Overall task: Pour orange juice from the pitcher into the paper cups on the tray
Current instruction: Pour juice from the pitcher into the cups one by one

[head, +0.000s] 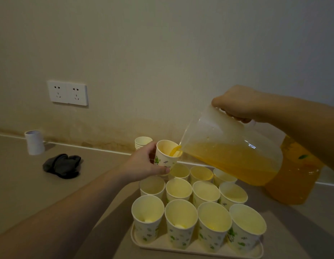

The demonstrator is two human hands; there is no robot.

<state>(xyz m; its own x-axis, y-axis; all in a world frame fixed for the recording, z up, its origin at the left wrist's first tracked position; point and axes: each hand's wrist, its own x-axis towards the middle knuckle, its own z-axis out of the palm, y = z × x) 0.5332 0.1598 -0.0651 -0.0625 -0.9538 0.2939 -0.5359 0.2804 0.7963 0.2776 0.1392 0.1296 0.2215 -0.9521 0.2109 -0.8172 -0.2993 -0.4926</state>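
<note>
**Juice service, pour under way**

Near: beige tray (197,253) with paper cups (181,222), some showing juice at bottom. Middle: left hand (143,163) wrapped round a lifted cup (165,156); right hand (239,105) clenched on the tilted clear pitcher (229,146), orange juice (174,150) streaming in. Far left: black cloth (62,166), white roll (34,142).

Clear pitcher (229,146) tilted, juice streaming into raised paper cup (167,156)
</note>
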